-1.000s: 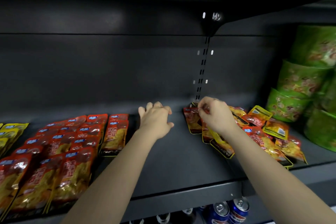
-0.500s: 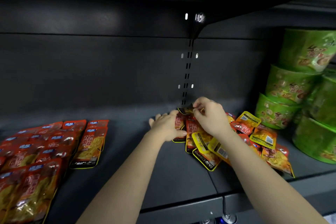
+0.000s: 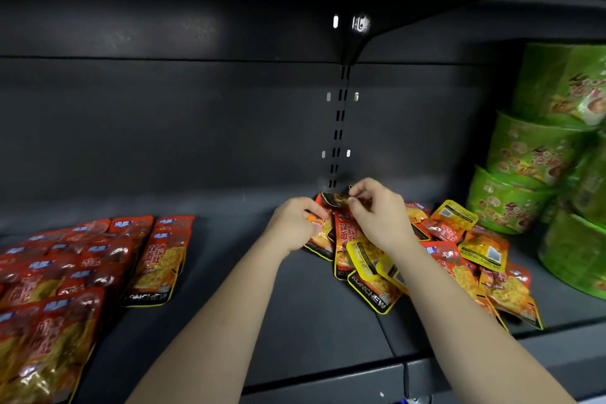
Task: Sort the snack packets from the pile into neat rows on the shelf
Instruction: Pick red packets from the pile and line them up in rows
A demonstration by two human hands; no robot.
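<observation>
A loose pile of red and yellow snack packets [image 3: 455, 259] lies on the dark shelf [image 3: 295, 312] right of centre. My right hand [image 3: 377, 213] is over the pile's back left part and pinches the top edge of a packet [image 3: 334, 198] there. My left hand [image 3: 293, 226] is just left of it, fingers curled round the edge of a red packet [image 3: 319, 233] at the pile's left side. Rows of red packets [image 3: 82, 269] lie overlapped on the shelf's left part.
Green round tubs [image 3: 537, 167] are stacked at the right end of the shelf. A slotted upright [image 3: 339, 121] runs down the back wall behind the pile. A bare strip of shelf separates the rows from the pile.
My left hand has moved right from the bare shelf to the pile and taken hold of a red packet. My right hand stays at the pile's back. The view has shifted right.
</observation>
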